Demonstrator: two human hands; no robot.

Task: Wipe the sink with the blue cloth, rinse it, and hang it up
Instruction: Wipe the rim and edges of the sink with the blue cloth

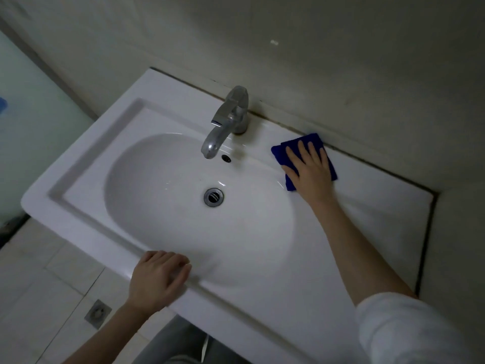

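Blue cloth (282,156) lies folded and flat under the fingers (301,151) of the right hand (309,172), which are stretched out and slightly spread, pressing down on the fabric rather than pinching it. The palm covers most of the cloth; a blue edge shows to the left of the hand, along the far side by the wall joint, and at the right beside the wrist. The cloth sits on the flat back ledge of the white sink (86,164), to the right of the tap and close to the dark sealant line where the ledge meets the wall (341,61). The right forearm runs back toward the camera over the sink's right side, ending in a pushed-up white sleeve (409,329).

The left hand (157,279) rests on the front rim of the sink, its fingers (178,261) curled loosely together over the edge toward the basin, holding nothing.

A chrome tap (228,119) stands at the back centre, its spout reaching over the basin. Just below the spout is the small overflow hole (226,158), and lower in the bowl the round metal drain (214,197). Left of the sink is a pale frosted panel (34,132). Below lies a light tiled floor (39,285) with a square floor drain (97,313).
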